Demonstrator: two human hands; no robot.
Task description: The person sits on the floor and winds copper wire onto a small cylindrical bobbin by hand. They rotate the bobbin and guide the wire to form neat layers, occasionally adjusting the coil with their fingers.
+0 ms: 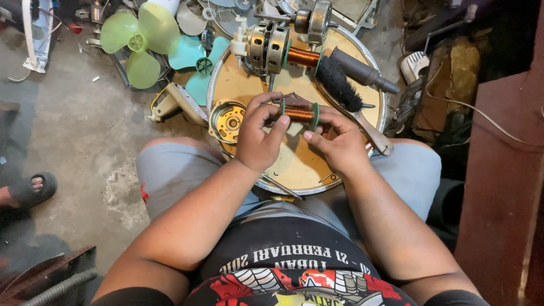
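Gripping a copper wire spool (299,114) by its ends, both hands (258,136) (335,141) are closed on it. Steady, even finger pressure would likely keep the winding neat above the round table (294,164).

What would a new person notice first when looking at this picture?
The eye goes first to the small copper wire spool held between the left hand and the right hand, above the round yellow tray at the centre. Behind it on the tray lies a fan motor with a second copper coil and a black brush. At the upper left, green fan blades lie on the concrete floor.
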